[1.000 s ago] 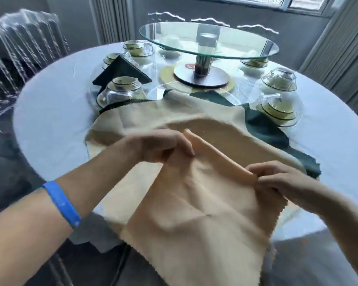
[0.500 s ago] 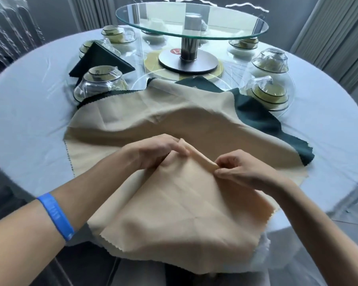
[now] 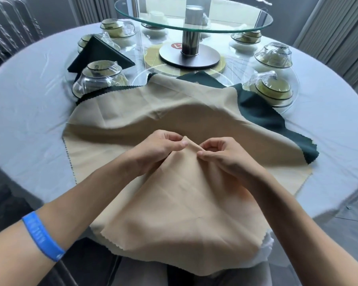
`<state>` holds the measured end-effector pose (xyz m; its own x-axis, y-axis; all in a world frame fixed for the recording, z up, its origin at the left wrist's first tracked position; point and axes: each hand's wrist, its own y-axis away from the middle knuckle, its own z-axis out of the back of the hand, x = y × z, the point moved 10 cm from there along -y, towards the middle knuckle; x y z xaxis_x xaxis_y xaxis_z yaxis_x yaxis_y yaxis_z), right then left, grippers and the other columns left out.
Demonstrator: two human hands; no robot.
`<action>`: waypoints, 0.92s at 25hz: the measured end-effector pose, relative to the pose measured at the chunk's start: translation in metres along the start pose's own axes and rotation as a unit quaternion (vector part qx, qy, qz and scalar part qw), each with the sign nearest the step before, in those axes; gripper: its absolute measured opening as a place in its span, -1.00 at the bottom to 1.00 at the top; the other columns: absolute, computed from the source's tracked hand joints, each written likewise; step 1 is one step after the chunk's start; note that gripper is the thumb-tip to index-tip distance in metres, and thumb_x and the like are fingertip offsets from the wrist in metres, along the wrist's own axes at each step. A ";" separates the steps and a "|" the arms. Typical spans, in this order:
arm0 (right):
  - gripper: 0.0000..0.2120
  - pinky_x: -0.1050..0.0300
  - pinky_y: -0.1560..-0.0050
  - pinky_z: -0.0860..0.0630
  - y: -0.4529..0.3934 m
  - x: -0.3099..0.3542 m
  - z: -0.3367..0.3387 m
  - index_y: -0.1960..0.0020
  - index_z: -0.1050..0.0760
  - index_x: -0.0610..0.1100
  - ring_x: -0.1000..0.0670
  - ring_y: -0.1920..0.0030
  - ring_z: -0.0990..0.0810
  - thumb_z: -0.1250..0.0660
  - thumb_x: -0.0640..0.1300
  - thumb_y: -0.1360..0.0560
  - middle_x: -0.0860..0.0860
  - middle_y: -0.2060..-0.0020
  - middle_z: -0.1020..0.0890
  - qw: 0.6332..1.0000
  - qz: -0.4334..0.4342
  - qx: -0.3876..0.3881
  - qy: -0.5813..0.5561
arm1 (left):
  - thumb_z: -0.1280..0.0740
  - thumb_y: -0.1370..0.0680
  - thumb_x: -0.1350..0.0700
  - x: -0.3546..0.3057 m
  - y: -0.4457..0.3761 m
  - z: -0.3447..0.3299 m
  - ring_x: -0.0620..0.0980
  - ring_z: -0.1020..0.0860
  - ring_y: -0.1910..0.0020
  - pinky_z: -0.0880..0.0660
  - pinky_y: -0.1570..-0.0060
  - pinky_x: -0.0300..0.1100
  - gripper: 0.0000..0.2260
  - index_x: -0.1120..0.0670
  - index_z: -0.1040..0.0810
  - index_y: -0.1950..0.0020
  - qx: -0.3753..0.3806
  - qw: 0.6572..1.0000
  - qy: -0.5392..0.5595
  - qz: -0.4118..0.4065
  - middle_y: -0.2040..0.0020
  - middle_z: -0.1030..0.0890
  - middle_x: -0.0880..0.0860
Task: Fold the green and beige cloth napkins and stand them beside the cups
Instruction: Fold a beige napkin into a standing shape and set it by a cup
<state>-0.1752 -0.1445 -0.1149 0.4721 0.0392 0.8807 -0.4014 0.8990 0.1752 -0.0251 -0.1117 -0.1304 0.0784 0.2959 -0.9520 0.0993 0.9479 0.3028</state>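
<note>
Beige napkin (image 3: 186,195) plain, zigzag-edged, ridge pinched by 2 hands.

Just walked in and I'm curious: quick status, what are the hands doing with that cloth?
Left hand and right hand both pinching beige napkin at its raised fold. Green napkin flat underneath, unfolded. Nothing in the way.
</note>
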 end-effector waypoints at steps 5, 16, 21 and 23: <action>-0.93 0.23 0.24 -0.48 -0.001 -0.006 -0.004 0.05 -0.67 -0.14 0.07 0.30 -0.59 -0.41 -0.20 -0.50 -0.02 0.24 -0.68 0.997 -0.047 0.038 -0.049 | -0.42 -0.52 0.32 0.004 0.013 0.018 0.01 -0.66 0.23 -0.62 0.15 -0.10 -0.89 0.18 -0.69 0.01 -0.079 0.997 -0.015 -0.005 0.12 -0.72 0.17; -0.57 -0.05 -0.23 -0.44 0.035 0.010 -0.027 -0.31 -0.48 -0.07 -0.18 -0.25 -0.50 -0.08 0.08 -0.57 -0.06 -0.33 -0.52 0.869 0.166 -0.121 0.449 | -0.07 -0.62 -0.04 -0.011 0.039 -0.027 0.15 -0.48 -0.34 -0.42 -0.33 0.00 -0.58 0.10 -0.57 -0.31 -0.097 0.791 -0.532 -0.286 -0.41 -0.49 0.14; -0.28 0.12 -0.49 0.36 0.095 -0.071 0.018 -0.54 0.34 0.20 0.12 -0.53 0.35 0.49 0.38 -0.41 0.21 -0.52 0.30 0.874 0.017 -0.008 0.486 | 0.16 -0.69 -0.17 0.058 0.114 0.020 -0.12 0.06 -0.60 0.09 -0.52 -0.09 -0.50 -0.10 0.00 -0.63 -0.045 0.754 -0.610 -0.240 -0.62 -0.01 -0.09; -0.31 0.06 -0.52 0.25 0.109 -0.076 0.032 -0.56 0.22 0.19 0.09 -0.56 0.21 0.43 0.37 -0.47 0.18 -0.56 0.16 0.870 0.010 -0.034 0.492 | 0.06 -0.70 -0.12 0.058 0.136 0.029 -0.06 -0.11 -0.58 -0.08 -0.48 -0.05 -0.53 -0.04 -0.18 -0.60 -0.069 0.754 -0.602 -0.252 -0.60 -0.19 -0.05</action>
<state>-0.2796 -0.0634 -0.1482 0.9219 0.3801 0.0751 -0.3865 0.9159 0.1088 0.0217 0.0310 -0.1427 0.9181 -0.3491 -0.1875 0.3194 0.9320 -0.1713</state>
